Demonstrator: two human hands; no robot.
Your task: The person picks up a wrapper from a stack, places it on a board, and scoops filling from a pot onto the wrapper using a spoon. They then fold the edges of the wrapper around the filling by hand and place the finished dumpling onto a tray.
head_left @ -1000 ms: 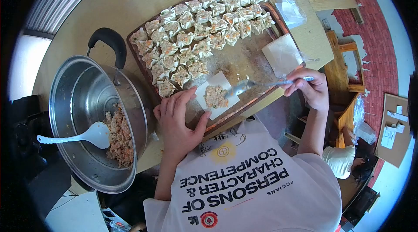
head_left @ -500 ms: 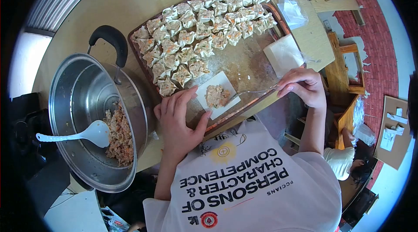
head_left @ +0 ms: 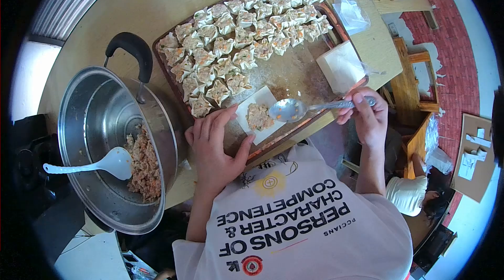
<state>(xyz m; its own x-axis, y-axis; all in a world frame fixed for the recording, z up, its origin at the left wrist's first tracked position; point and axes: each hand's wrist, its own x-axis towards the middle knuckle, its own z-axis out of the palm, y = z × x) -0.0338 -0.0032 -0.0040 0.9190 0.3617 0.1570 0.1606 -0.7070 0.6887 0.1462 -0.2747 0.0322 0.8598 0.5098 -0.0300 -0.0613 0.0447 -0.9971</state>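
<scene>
A square white wrapper (head_left: 265, 96) lies at the near edge of the metal tray (head_left: 283, 72), with a patch of meat filling (head_left: 259, 116) spread on it. My left hand (head_left: 218, 141) rests at the wrapper's left side, thumb and fingers spread apart, fingertips touching its edges. In my right hand (head_left: 367, 114) is a metal spoon (head_left: 288, 110), its handle held between thumb and fingers and its bowl just right of the filling. Rows of filled dumplings (head_left: 244, 35) cover the back and left of the tray. A stack of wrappers (head_left: 341, 66) sits at its right end.
To the left stands a large steel pot (head_left: 94, 106) with filling and a white ladle (head_left: 113, 163) inside; its black handle (head_left: 131, 49) rises near the tray. A plastic bag (head_left: 352, 14) lies beyond the tray's right corner. Another person (head_left: 407, 195) is at the far right.
The spoon has lifted off the wrapper and turned, so its bowl now shows beside the filling. My right hand has turned and shifted slightly. My left hand stays in place.
</scene>
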